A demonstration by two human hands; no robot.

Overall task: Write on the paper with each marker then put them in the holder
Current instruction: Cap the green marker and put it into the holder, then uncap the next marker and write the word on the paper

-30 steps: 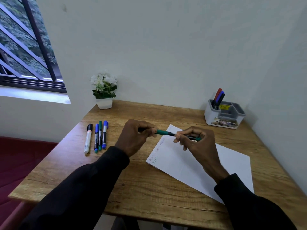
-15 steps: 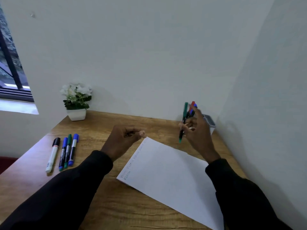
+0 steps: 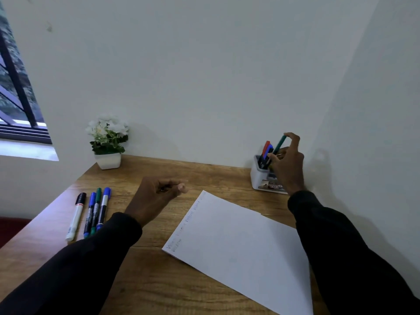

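My right hand (image 3: 288,164) grips a green marker (image 3: 279,144), tilted, its lower end inside the grey-white holder (image 3: 259,178) at the desk's far right. A red marker (image 3: 265,147) and a blue marker (image 3: 269,149) stand in the same holder. My left hand (image 3: 154,198) hovers over the desk's middle, fingers curled with nothing visible in them. The white paper (image 3: 238,244) lies in front of me with faint lines of writing along its left edge. Several markers lie side by side at the left: a white one with a black cap (image 3: 76,215), two blue ones and a green one (image 3: 96,213).
A small white pot of white flowers (image 3: 108,142) stands at the desk's far left against the wall. The wooden desk (image 3: 136,280) meets white walls at the back and right. A barred window (image 3: 16,92) is at the left.
My right hand carried the green marker from above the paper over to the holder and its lower end now sits inside. My left hand let go of the marker and stayed over the desk.
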